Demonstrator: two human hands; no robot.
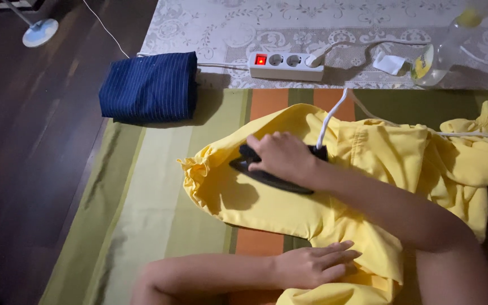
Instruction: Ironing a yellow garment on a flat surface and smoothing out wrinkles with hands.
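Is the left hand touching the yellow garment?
Touching: the head view shows the left hand lying flat on the yellow garment, fingers spread over its edge.

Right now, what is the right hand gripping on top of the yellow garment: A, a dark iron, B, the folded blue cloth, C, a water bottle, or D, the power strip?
A: the right hand wraps over a dark iron that sits on the yellow garment, with the iron's white cord trailing away from it, while the left hand lies flat on the fabric.
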